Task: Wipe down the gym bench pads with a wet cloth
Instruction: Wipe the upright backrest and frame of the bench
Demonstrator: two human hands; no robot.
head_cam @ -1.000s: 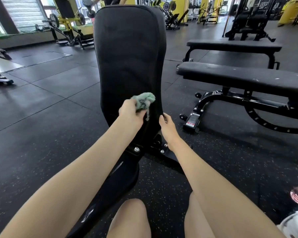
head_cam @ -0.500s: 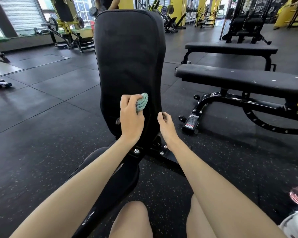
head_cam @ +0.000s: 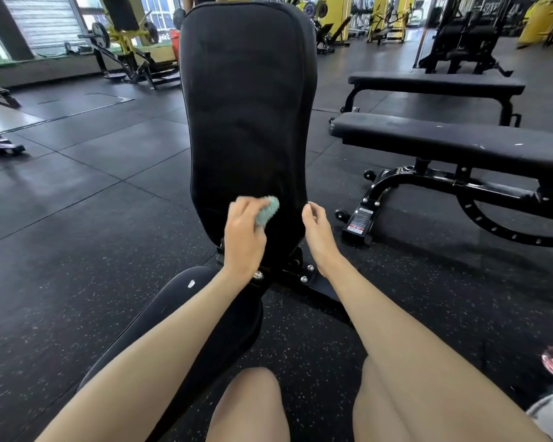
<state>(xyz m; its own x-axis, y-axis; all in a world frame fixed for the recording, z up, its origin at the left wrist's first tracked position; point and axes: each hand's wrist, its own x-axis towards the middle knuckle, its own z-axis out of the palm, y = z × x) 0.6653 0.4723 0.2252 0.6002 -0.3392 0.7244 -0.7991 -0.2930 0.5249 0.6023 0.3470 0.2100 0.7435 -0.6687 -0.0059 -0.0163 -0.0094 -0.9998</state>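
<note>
Head view | left hand point(head_cam: 243, 240) grips balled teal cloth point(head_cam: 267, 212) against lower back pad point(head_cam: 246, 116) | right hand point(head_cam: 318, 228) loosely curled, empty, beside pad's right edge | cloth likely soft, light, wet: bunch in fist

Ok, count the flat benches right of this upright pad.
2. The nearer flat bench lies just right of the upright pad; the farther flat bench stands behind it. Others may be hidden farther back.
</note>
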